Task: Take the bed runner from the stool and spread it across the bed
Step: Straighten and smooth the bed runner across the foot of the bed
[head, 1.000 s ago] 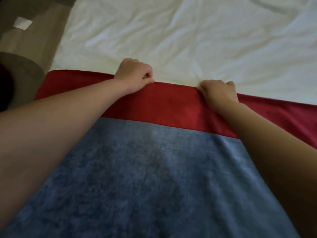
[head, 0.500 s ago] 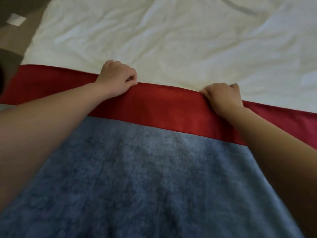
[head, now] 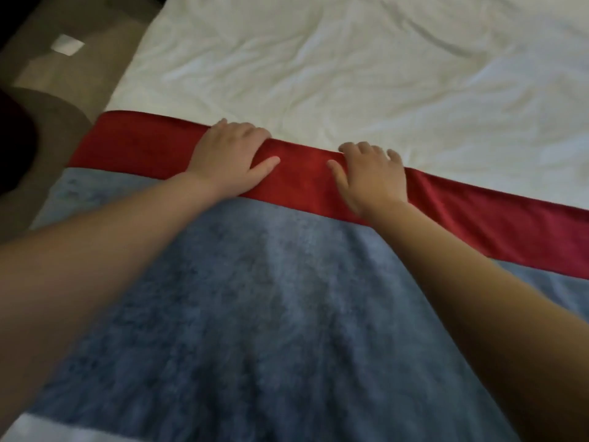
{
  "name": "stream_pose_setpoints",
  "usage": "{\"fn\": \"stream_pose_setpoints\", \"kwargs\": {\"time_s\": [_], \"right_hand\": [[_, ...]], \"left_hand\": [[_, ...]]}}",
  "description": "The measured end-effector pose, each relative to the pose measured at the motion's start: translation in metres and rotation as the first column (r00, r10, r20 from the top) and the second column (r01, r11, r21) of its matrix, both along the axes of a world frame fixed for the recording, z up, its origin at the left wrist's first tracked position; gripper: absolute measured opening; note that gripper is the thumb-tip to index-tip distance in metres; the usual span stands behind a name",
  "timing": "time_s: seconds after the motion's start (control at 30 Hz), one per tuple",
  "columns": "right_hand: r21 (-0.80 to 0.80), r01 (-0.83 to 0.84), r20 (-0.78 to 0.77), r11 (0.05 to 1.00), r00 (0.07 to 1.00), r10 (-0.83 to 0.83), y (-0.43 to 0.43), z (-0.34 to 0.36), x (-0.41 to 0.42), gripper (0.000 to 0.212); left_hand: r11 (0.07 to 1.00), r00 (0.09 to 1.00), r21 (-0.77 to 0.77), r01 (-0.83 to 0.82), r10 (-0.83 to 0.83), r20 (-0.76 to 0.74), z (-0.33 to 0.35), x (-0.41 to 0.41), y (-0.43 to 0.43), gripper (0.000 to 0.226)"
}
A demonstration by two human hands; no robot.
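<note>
Head view showed the runner [head: 287,314] spread flat across the bed [head: 350,74], and we take that runner as our landmark for everything else. It had a wide blue middle and a red band [head: 302,183] along its far edge; a paler strip at its near left corner was too blurred for us to make out. Our left hand [head: 229,161] lay palm down on the red band, fingers curled over the band's far edge where it met the white sheet [head: 318,59], thumb stretched out flat on the red cloth. Our right hand [head: 371,177] lay just beside it on the same band, further along to the right, fingers spread and reaching over the far edge, thumb pointing toward the left hand. Both hands were mostly open and pressed on the cloth; we could not tell whether the fingertips gripped the edge or only rested over it. Beyond the runner the sheet lay wrinkled and bare. Left of the runner's left end we saw brown floor [head: 79,74] with a small pale square [head: 67,44] on it, well apart from the cloth, and a dark rounded shape [head: 19,148] near that left end, too dim to identify.
</note>
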State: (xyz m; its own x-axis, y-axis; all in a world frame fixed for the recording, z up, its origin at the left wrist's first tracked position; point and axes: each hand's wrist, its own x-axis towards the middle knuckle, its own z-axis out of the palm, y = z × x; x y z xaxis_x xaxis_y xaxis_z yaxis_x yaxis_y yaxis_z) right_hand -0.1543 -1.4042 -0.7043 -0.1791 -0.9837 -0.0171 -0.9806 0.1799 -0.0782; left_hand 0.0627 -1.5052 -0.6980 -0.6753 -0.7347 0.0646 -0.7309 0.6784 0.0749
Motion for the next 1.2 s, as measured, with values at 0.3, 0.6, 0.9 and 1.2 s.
{"fn": "stream_pose_setpoints", "kwargs": {"time_s": [0.3, 0.6, 0.9, 1.2], "right_hand": [[-0.002, -0.009, 0.002, 1.000, 1.000, 0.009, 0.078, 0.019, 0.170, 0.046], [0.068, 0.016, 0.097, 0.998, 0.995, -0.023, 0.171, -0.006, 0.332, 0.057], [-0.074, -0.122, 0.062, 0.990, 0.990, 0.127, 0.246, -0.036, 0.392, 0.026], [-0.012, -0.095, -0.101, 0.995, 0.990, 0.094, 0.259, -0.031, 0.352, 0.036]], "left_hand": [[0.998, 0.999, 0.046, -0.039, 0.039, 0.003, 0.020, 0.124, 0.090, 0.074], [0.996, 0.992, 0.082, -0.027, 0.038, -0.124, -0.013, 0.265, 0.191, 0.057], [0.990, 0.990, 0.035, 0.138, -0.137, -0.023, -0.039, 0.349, 0.261, 0.025], [0.981, 0.978, -0.050, 0.185, -0.179, 0.103, -0.024, 0.334, 0.258, 0.037]]}}
